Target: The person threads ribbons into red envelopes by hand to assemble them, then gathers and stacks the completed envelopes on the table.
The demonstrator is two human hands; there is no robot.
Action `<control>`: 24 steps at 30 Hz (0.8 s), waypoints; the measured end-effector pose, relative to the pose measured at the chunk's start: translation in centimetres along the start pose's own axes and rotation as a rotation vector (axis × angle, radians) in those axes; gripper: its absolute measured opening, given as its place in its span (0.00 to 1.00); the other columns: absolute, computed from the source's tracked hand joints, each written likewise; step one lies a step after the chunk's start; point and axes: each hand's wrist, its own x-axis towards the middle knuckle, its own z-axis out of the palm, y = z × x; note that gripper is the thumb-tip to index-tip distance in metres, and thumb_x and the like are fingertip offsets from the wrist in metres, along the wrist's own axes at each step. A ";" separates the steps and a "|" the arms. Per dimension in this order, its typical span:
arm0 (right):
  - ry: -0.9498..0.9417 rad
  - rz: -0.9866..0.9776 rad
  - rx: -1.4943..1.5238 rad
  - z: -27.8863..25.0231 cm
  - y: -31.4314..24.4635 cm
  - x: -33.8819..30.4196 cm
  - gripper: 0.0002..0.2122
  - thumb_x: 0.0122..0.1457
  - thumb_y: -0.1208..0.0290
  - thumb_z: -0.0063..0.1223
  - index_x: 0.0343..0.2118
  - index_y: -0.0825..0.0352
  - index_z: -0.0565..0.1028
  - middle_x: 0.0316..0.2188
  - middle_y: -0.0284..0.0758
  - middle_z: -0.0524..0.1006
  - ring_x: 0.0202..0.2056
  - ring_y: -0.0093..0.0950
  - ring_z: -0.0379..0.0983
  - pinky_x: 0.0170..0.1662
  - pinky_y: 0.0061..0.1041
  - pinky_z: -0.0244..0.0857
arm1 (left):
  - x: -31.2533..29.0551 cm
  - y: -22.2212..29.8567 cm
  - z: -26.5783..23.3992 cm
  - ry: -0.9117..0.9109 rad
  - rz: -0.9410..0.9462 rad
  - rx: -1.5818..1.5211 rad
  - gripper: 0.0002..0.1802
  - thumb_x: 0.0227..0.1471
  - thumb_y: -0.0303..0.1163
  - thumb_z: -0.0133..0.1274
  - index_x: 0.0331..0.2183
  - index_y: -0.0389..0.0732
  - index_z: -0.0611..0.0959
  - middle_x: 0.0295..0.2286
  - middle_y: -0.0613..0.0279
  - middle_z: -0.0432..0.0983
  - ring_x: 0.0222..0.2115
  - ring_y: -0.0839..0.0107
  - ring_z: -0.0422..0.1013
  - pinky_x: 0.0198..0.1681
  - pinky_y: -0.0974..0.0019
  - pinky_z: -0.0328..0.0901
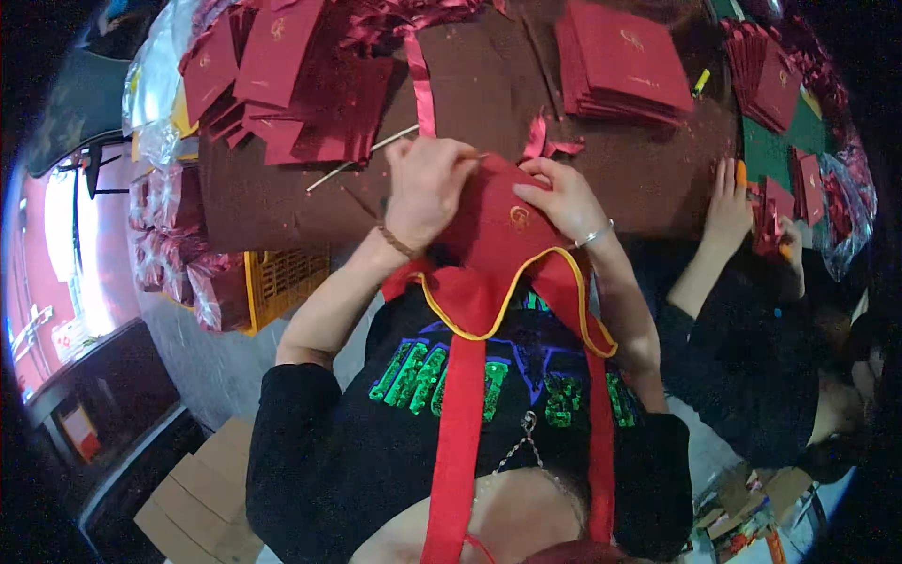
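Note:
Between my hands is a dark red paper bag with a small gold emblem, held at the table's near edge against my red apron. My left hand is closed, its thumb and fingers pinched at the bag's upper left edge. A shiny red ribbon runs from behind that hand to the far side of the table. My right hand grips the bag's upper right edge between thumb and fingers. Beyond it a short, curled piece of red ribbon lies on the brown cloth. What the left fingertips pinch is partly hidden.
Stacks of matching red bags stand at the far left and far right of the brown-covered table. A thin stick lies near my left hand. A yellow crate stands lower left. At right, a co-worker's hands handle red pieces.

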 end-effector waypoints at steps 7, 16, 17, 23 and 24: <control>-0.084 0.032 0.113 -0.7 -1.6 0.3 0.18 0.46 0.66 0.57 0.39 0.70 0.73 0.37 0.42 0.75 0.41 0.32 0.72 0.44 0.27 0.64 | -1.3 0.9 0.0 -0.090 -0.058 -0.057 0.05 0.44 0.29 0.53 0.29 0.42 0.78 0.26 0.64 0.72 0.32 0.66 0.67 0.37 0.64 0.55; -0.210 -0.003 0.040 -1.3 -2.7 0.7 0.11 0.50 0.79 0.50 0.38 0.73 0.70 0.31 0.32 0.74 0.33 0.18 0.70 0.36 0.17 0.65 | -0.7 1.3 2.4 -0.039 0.021 -0.056 0.05 0.41 0.30 0.53 0.26 0.46 0.75 0.23 0.67 0.67 0.30 0.68 0.64 0.36 0.61 0.51; -0.188 0.006 0.022 -1.1 -2.9 0.7 0.11 0.51 0.79 0.50 0.38 0.74 0.70 0.31 0.32 0.74 0.33 0.18 0.70 0.36 0.17 0.65 | -0.6 1.3 2.3 -0.041 0.022 -0.003 0.05 0.41 0.30 0.53 0.26 0.45 0.75 0.23 0.66 0.67 0.30 0.67 0.63 0.36 0.61 0.51; -0.137 0.104 -0.197 -0.6 -4.9 1.2 0.17 0.46 0.64 0.55 0.39 0.66 0.74 0.35 0.43 0.75 0.38 0.33 0.73 0.42 0.29 0.65 | -0.8 -0.1 2.4 -0.038 0.034 -0.008 0.05 0.41 0.30 0.51 0.25 0.43 0.73 0.23 0.64 0.66 0.29 0.66 0.62 0.36 0.59 0.51; -0.121 0.086 -0.278 -0.5 -6.1 1.3 0.17 0.46 0.64 0.55 0.38 0.66 0.74 0.35 0.43 0.75 0.38 0.33 0.73 0.42 0.29 0.64 | -0.7 -0.4 2.2 -0.049 0.022 -0.018 0.04 0.41 0.30 0.51 0.25 0.43 0.73 0.23 0.63 0.66 0.30 0.66 0.62 0.36 0.59 0.51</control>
